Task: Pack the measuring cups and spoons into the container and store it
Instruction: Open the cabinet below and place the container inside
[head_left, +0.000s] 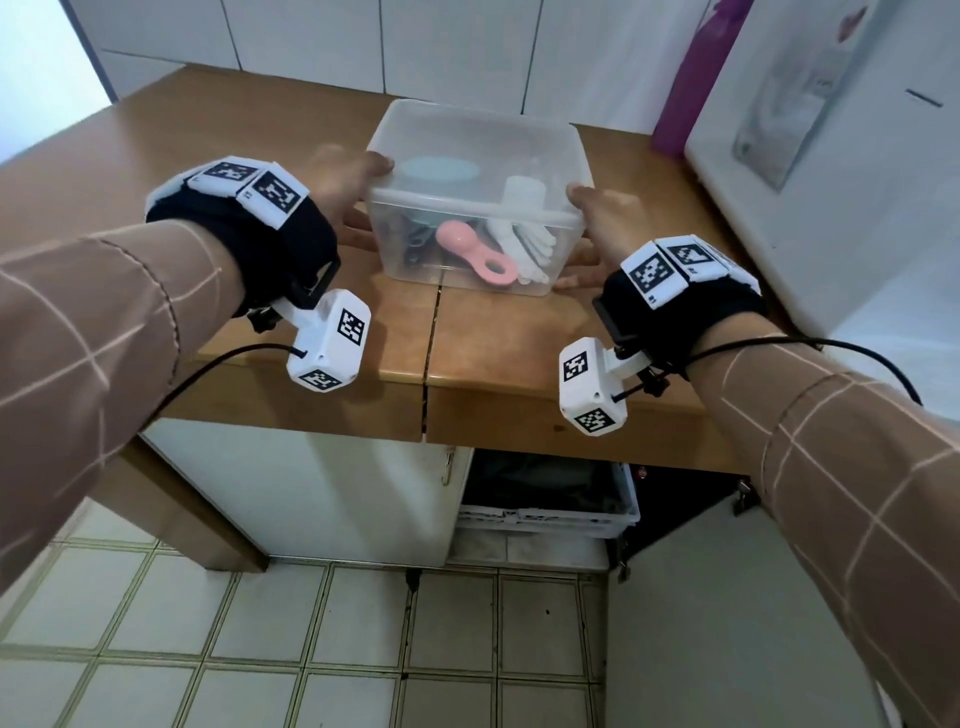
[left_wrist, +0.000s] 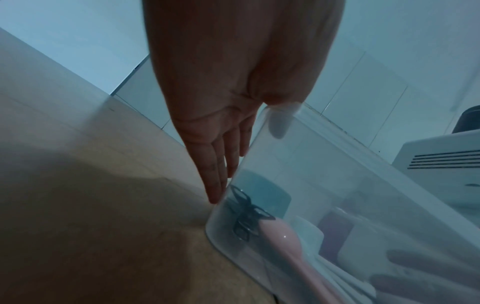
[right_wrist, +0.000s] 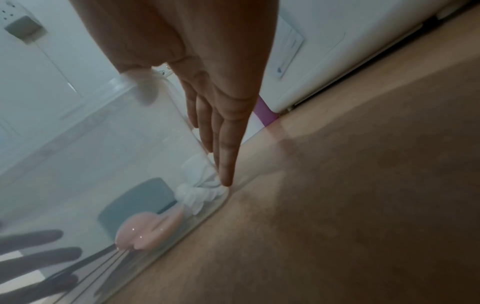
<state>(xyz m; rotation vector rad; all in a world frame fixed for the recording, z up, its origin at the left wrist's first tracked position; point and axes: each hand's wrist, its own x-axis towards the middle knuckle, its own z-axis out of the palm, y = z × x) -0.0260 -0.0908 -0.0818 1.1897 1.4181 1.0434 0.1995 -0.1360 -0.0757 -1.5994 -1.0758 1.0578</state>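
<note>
Left hand: the left hand (head_left: 345, 182) lies flat on the container's left wall, fingers straight and together, thumb over the lid's edge.
Right hand: the right hand (head_left: 602, 218) mirrors it on the right wall, fingers straight, thumb on the lid's edge.
Container: the container (head_left: 467, 156) sits between both hands on the wooden worktop (head_left: 156, 135), lid on.
Look: clear plastic, with a pink spoon (head_left: 480, 254), white spoons (head_left: 527, 244) and a teal cup (head_left: 441, 169) inside.

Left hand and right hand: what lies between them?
The lidded clear container alone, holding the pink spoon and white spoons. The left hand and right hand press flat on its opposite sides, as the head view shows.
</note>
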